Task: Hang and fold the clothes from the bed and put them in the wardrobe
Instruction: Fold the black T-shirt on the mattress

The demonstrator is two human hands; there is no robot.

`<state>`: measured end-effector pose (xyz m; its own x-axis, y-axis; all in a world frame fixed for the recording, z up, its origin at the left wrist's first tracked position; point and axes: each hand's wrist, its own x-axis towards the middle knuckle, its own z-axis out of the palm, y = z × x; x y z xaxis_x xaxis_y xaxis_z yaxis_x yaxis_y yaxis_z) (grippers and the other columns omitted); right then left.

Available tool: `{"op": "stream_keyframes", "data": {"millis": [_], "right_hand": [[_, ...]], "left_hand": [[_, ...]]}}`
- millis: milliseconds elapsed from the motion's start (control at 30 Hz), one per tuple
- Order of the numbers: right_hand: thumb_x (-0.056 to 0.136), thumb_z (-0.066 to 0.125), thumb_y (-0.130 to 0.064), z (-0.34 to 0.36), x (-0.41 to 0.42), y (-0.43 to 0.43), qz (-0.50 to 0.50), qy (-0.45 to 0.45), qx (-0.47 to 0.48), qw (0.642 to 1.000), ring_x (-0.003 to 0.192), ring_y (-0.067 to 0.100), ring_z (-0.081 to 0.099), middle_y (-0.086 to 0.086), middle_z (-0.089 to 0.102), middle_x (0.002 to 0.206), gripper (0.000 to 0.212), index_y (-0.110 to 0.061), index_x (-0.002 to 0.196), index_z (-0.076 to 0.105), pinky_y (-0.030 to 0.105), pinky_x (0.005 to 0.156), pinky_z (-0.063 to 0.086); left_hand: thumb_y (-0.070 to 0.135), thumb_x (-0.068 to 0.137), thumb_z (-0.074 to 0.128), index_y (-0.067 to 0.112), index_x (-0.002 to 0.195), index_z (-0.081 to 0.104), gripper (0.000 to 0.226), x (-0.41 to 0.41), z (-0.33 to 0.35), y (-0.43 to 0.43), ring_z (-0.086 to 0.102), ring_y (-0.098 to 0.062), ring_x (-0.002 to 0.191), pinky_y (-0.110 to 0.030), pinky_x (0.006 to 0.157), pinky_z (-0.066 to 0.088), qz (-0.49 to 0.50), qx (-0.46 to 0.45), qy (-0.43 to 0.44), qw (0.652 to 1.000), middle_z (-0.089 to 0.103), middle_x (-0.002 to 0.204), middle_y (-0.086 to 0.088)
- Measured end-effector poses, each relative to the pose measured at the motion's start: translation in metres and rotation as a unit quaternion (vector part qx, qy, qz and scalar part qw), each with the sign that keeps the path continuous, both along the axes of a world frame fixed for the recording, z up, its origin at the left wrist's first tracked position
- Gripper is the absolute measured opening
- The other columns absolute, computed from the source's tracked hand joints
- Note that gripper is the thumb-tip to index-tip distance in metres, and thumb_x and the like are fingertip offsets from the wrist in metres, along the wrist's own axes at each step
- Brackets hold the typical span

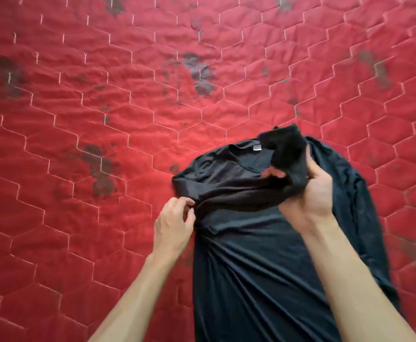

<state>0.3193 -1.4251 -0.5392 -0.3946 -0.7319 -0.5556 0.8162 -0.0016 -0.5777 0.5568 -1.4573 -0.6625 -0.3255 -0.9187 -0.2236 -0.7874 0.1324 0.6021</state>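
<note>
- Fingers, left hand [173, 224]: curled inward, pinching a bunched fold of fabric at the left edge of the dark T-shirt [251, 255]; the hand sits at about 7 o'clock from the frame centre, back of hand up.
- Fingers, right hand [310, 191]: curled round a gathered wad of the same garment, near its right shoulder; thumb and fingertips press into the cloth, which is lifted clear of the bed there. The hand lies at about 4 o'clock from centre.
- T-shirt, dark navy to black: lies on the red quilted bed cover [103, 95], in the lower right quarter of the view. Long axis runs from 6 o'clock up toward 12 o'clock, leaning slightly right. Collar end points to 12 o'clock, away from the person; the hem end runs off the bottom edge of the frame.
- Neck label [331, 148]: small pale tag inside the collar, at the far end of the garment.
- Left sleeve area: spread flat toward 9 o'clock, just beyond the left hand. Body fabric creased, with folds radiating from the left hand's pinch.
- Bed cover: red, hexagon stitching in pale thread, with dark worn patches scattered across it.
</note>
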Motion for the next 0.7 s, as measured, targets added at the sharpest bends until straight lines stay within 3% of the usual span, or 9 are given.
{"op": "stream_keyframes", "data": {"millis": [100,167,233,300,367,467,600,633,700], "right_hand": [[0.076,0.067,-0.038,-0.032,-0.079,0.037,-0.102,0.024,0.055,0.993,0.062,0.016,0.065,0.003,0.07,0.072,0.028,-0.012,0.085,0.074,0.026,0.068,0.057],[0.068,0.074,-0.034,-0.067,-0.119,0.064,-0.109,0.045,0.167,0.979,0.076,0.016,0.071,0.003,0.075,0.086,0.044,-0.012,0.106,0.069,0.029,0.074,0.06],[0.089,0.064,-0.02,-0.104,-0.146,0.097,-0.049,0.074,0.336,0.938,0.097,0.026,0.069,0.013,0.071,0.111,0.036,-0.007,0.123,0.061,0.029,0.078,0.058],[0.1,0.048,-0.012,-0.14,-0.163,0.139,0.039,0.134,0.469,0.872,0.1,0.04,0.064,0.029,0.06,0.126,0.037,0.003,0.132,0.053,0.021,0.062,0.049],[0.088,0.058,-0.024,-0.157,-0.17,0.171,0.069,0.181,0.512,0.837,0.08,0.026,0.064,0.02,0.068,0.105,0.05,0.001,0.131,0.056,0.026,0.068,0.05],[0.077,0.069,-0.033,-0.16,-0.174,0.205,0.132,0.313,0.576,0.744,0.11,0.033,0.06,0.015,0.065,0.117,0.057,-0.008,0.127,0.057,0.044,0.101,0.043],[0.071,0.085,-0.038,-0.159,-0.176,0.249,0.248,0.432,0.614,0.613,0.119,0.042,0.048,0.023,0.053,0.127,0.082,-0.01,0.136,0.045,0.047,0.103,0.037],[0.069,0.086,-0.042,-0.163,-0.179,0.261,0.279,0.434,0.614,0.598,0.116,0.041,0.051,0.019,0.058,0.121,0.083,-0.014,0.135,0.045,0.047,0.099,0.04],[0.069,0.085,-0.046,-0.168,-0.189,0.279,0.294,0.413,0.601,0.618,0.105,0.037,0.058,0.007,0.067,0.1,0.066,-0.022,0.12,0.05,0.044,0.09,0.046]], "left_hand": [[0.013,0.084,0.069,0.02,0.107,0.066,0.025,-0.026,-0.007,0.007,0.064,-0.023,0.093,-0.043,0.08,0.054,0.014,-0.003,-0.005,1.0,0.061,0.098,0.001],[0.012,0.083,0.067,0.018,0.115,0.064,0.033,-0.038,-0.017,0.01,0.062,-0.025,0.102,-0.043,0.087,0.053,0.004,0.009,-0.024,1.0,0.061,0.107,-0.003],[0.012,0.085,0.066,0.016,0.126,0.06,0.042,-0.048,-0.028,0.016,0.059,-0.031,0.111,-0.044,0.094,0.05,-0.016,0.037,-0.058,0.998,0.058,0.117,-0.009],[0.017,0.089,0.065,0.016,0.136,0.055,0.048,-0.059,-0.036,0.024,0.054,-0.034,0.117,-0.046,0.097,0.048,-0.016,0.075,-0.099,0.992,0.051,0.127,-0.014],[0.02,0.09,0.064,0.015,0.139,0.052,0.05,-0.072,-0.041,0.034,0.049,-0.039,0.122,-0.049,0.1,0.045,-0.018,0.076,-0.148,0.986,0.045,0.136,-0.019],[0.011,0.083,0.066,0.005,0.132,0.056,0.05,-0.092,-0.047,0.047,0.042,-0.047,0.129,-0.055,0.105,0.039,-0.024,-0.008,-0.208,0.978,0.039,0.144,-0.031],[0.006,0.079,0.069,0.0,0.123,0.062,0.045,-0.146,-0.051,0.058,0.053,-0.042,0.118,-0.05,0.101,0.045,-0.119,-0.08,-0.157,0.977,0.055,0.13,-0.023],[0.008,0.081,0.069,0.001,0.122,0.063,0.042,-0.165,-0.052,0.062,0.058,-0.039,0.11,-0.047,0.095,0.049,-0.155,-0.074,-0.135,0.976,0.06,0.122,-0.018],[0.015,0.084,0.07,0.005,0.123,0.062,0.041,-0.207,-0.052,0.072,0.061,-0.035,0.098,-0.044,0.085,0.054,-0.21,-0.053,-0.102,0.971,0.063,0.11,-0.011]]}}
